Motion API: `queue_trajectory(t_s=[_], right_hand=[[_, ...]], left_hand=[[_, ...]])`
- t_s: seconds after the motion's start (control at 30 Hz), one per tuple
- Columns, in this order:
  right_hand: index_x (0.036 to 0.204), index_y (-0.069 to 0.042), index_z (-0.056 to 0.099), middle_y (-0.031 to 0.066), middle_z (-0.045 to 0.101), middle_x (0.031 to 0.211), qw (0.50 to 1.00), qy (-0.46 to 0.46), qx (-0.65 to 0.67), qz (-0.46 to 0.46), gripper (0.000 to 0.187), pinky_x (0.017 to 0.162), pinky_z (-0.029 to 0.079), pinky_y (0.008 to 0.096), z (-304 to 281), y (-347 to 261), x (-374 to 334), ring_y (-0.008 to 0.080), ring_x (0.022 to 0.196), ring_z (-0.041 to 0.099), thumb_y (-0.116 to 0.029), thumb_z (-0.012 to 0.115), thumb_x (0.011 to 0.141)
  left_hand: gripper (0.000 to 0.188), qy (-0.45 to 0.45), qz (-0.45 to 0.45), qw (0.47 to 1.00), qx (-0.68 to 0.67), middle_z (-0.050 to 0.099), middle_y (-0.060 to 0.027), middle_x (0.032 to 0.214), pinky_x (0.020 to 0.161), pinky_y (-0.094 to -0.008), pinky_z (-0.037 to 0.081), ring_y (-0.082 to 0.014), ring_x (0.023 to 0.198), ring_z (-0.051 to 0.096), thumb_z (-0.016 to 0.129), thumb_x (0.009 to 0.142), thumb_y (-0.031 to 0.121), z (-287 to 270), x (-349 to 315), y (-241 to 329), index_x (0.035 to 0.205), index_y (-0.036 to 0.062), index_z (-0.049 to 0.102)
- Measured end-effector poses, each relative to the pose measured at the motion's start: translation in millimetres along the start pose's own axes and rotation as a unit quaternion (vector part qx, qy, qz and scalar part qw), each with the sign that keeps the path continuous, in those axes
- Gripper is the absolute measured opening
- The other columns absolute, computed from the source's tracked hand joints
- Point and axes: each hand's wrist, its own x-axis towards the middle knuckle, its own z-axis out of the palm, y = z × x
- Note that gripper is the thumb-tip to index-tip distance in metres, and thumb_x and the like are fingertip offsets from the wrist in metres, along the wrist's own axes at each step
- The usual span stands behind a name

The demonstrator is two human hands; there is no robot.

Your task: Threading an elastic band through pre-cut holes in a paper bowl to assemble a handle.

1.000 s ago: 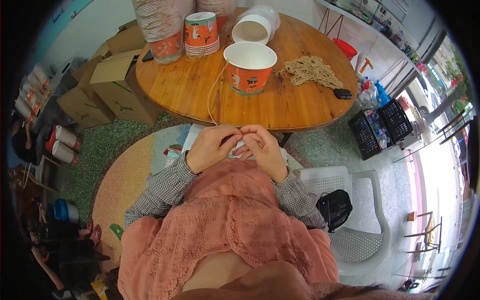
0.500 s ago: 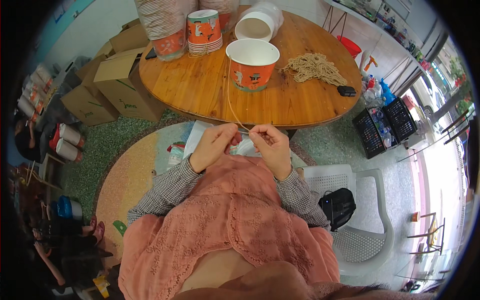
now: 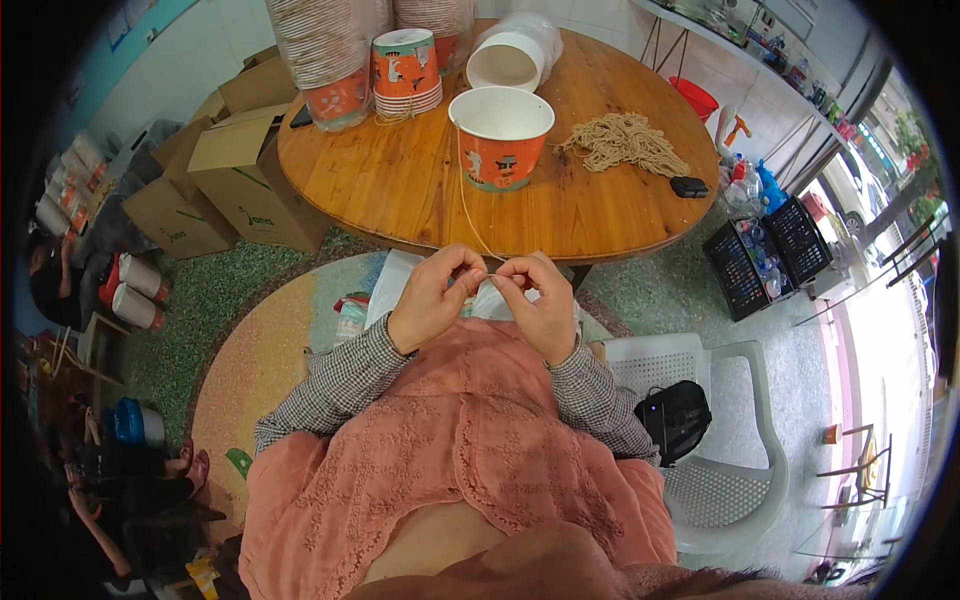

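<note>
An orange paper bucket with a white inside stands upright near the table's front edge. From its left rim a thin tan cord runs down past the table edge to my fingers. My left hand pinches the cord, thumb against forefinger. Close beside it, my right hand pinches the cord too, the fingertips of both hands almost touching. Both hands are held above my lap, in front of the table. A heap of loose tan cords lies to the right of the bucket.
The round wooden table also bears stacked orange buckets, a bucket on its side and a small black object. Cardboard boxes stand at left; a white plastic chair holding a black bag is at right.
My hands have come closer together, their fingertips now meeting at the cord. The bucket remains in its place on the table.
</note>
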Motion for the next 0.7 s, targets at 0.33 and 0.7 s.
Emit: queue_trajectory(t_s=[0.33,0.7], right_hand=[[0.085,0.001,0.062,-0.0011,0.055,0.07,0.998,0.012,0.062,0.023,0.009,0.055,0.04,0.021,-25.6,26.2,61.7,0.0048,0.062,0.047,-0.007,0.065,0.084],[0.1,0.002,0.061,0.011,0.067,0.097,0.962,0.096,0.203,-0.156,0.015,0.083,0.051,0.0297,-95.6,-66.2,240.8,0.0183,0.09,0.063,-0.009,0.062,0.09]], left_hand=[[0.01,0.021,0.131,0.981,0.141,0.058,-0.0137,0.081,0.064,-0.035,0.047,-0.0302,0.074,0.059,0.062,0.085,0.007,22.1,20.9,-12.1,0.092,0.0015,0.058],[0.047,0.019,0.179,0.834,0.521,0.065,-0.0087,0.095,0.098,-0.044,0.038,-0.0228,0.097,0.061,0.063,0.075,0.01,34.6,185.6,-54.7,0.12,0.0079,0.051]])
